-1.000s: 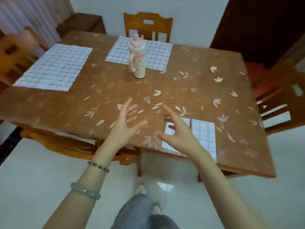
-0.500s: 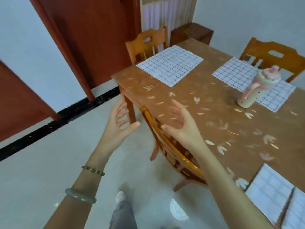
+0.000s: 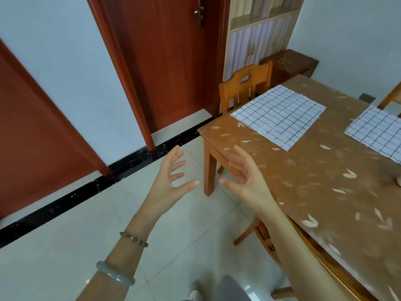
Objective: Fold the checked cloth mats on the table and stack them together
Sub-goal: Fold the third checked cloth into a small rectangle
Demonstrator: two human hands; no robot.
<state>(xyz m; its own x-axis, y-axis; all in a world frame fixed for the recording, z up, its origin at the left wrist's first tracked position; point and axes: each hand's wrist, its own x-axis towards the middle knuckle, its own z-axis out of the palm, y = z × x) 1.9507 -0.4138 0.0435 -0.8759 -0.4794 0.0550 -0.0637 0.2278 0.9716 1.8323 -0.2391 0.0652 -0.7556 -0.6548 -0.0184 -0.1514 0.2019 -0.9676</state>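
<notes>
checked mat [image 3: 280, 117] flat on table [image 3: 314, 181], beyond right hand [image 3: 245, 179]; left hand [image 3: 171, 177] alongside, both spread, empty

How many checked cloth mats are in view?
2. One white dark-checked cloth mat lies flat by the brown table corner, beside the orange wooden chair; the second is cut off at the picture's right edge. Others may be out of frame.

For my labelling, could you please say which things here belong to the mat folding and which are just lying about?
Job: fully visible checked mat, partly visible checked mat, table, left hand, right hand.
Just there: chair, door, cabinet.
</notes>
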